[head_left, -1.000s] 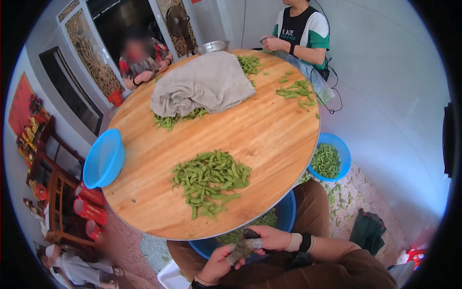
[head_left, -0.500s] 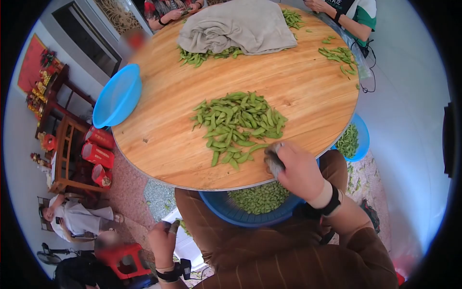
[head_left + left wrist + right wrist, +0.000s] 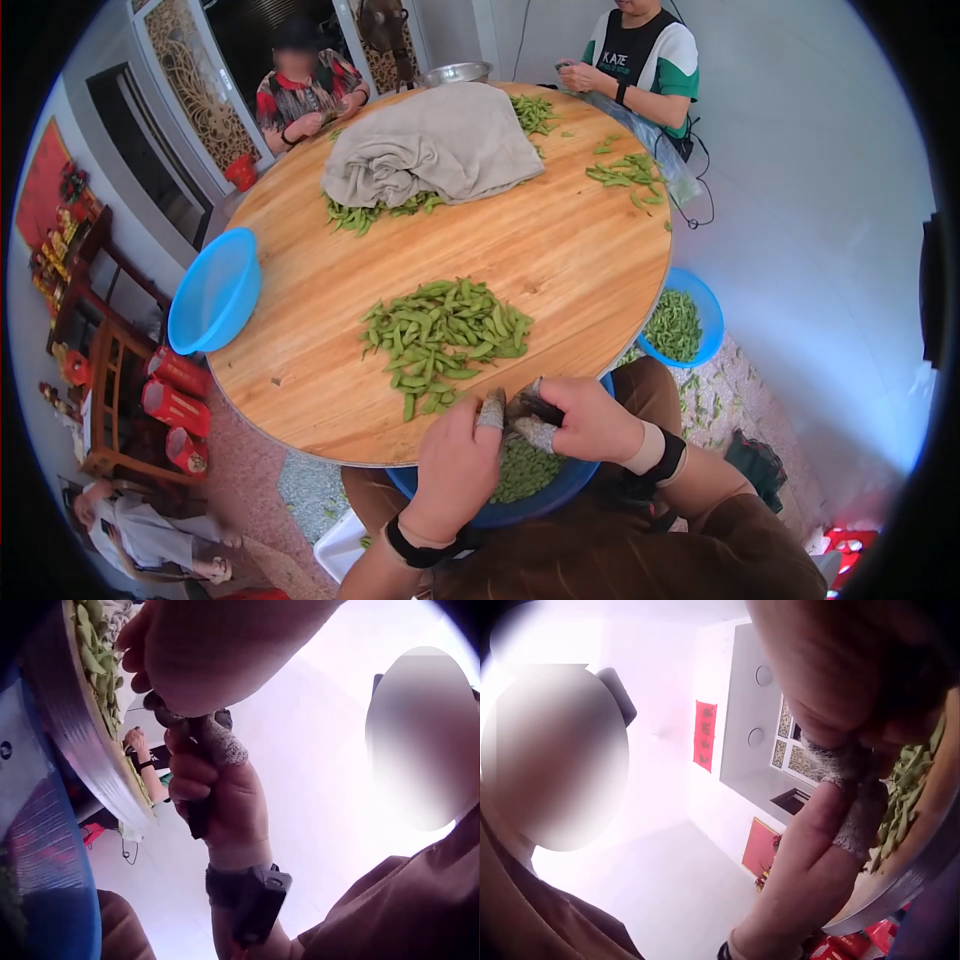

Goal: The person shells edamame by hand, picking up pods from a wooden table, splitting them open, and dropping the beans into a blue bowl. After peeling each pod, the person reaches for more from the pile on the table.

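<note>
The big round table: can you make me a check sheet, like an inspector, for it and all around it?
Surface: wooden table, grey cloth heaped over pods at the far side
Job's things: green pod pile near the front; shelled beans in a blue tub below the edge
Clutter: green bits on the floor
Hands: left and right close together over the tub, some fingers wrapped; anything held is hidden
Cables: dark cable looping beside the table
Surroundings: two people across the table; blue bowl at its left edge
</note>
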